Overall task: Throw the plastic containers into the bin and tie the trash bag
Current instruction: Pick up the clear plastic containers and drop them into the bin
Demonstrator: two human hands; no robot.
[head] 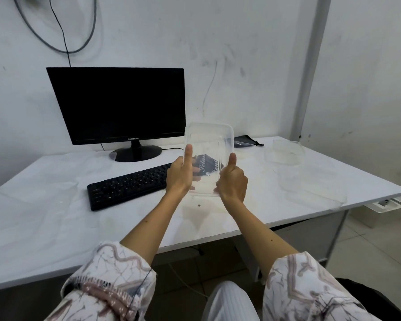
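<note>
Two hands on one clear plastic container [208, 158], lifted off the tabletop [56, 216] and tilted up toward the camera. Left hand [180, 176] grips the left edge, thumb flat up the near wall, fingers curled behind. Right hand [233, 181] grips the right edge, thumb up, fingers wrapped round the back. My read: the two-sided hold keeps the thin, floppy tray from twisting, and tipping it up lets the person check it's empty before binning.

Head view only. Container is transparent, rectangular with rounded corners and a rolled rim; a dark printed label shows through the base, text not legible. Looks empty.

More clear containers on the tabletop: one upright at far right [285, 151], another lying flat near the right edge [310, 184], well apart from the hands. Keyboard [127, 186] and monitor [118, 105] sit left of the held one. Bin and trash bag not visible, so no container binned yet as far as I can judge.
</note>
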